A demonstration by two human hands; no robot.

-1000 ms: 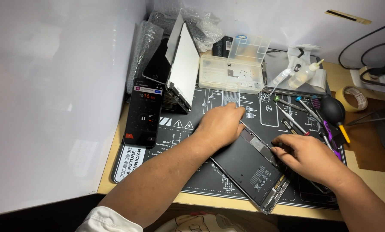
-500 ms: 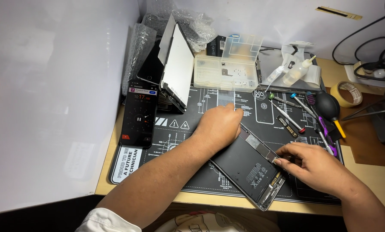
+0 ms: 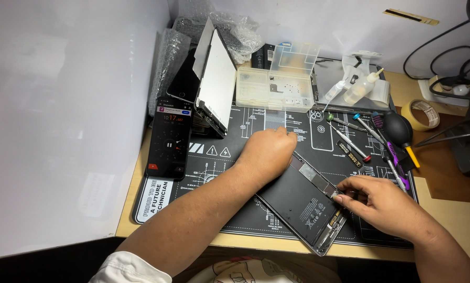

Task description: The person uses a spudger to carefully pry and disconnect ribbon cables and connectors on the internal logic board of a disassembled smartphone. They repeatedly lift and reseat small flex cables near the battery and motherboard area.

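The opened tablet (image 3: pixel 303 207) lies skewed on the black mat (image 3: pixel 219 209), its near corner past the mat's front edge at about 6 o'clock. Its screen is already off; the dark battery and the boards inside are bare, so the opening is done and the work inside looks to be under way.

The right hand (image 3: pixel 387 204), coming in from 4 o'clock, has its fingers curled, with the fingertips (image 3: pixel 345 193) pinched close at a small part along the tablet's right edge. I cannot tell whether they grip a tool or the part itself.

The left hand (image 3: pixel 266 154), from 7 o'clock, lies loosely closed, palm down on the tablet's far end, pressing it to the mat; it grasps nothing that I can see.

Farther off, at 3 o'clock, screwdrivers (image 3: pixel 350 141) and a black blower (image 3: pixel 398 128) lie on the mat, with a tape roll (image 3: pixel 422 114) beyond. At 9 o'clock a phone (image 3: pixel 169 144) shows a timer. At 12 o'clock stand a clear parts box (image 3: pixel 274 86), two small bottles (image 3: pixel 358 90) and a lifted screen panel (image 3: pixel 216 84) leaning upright.
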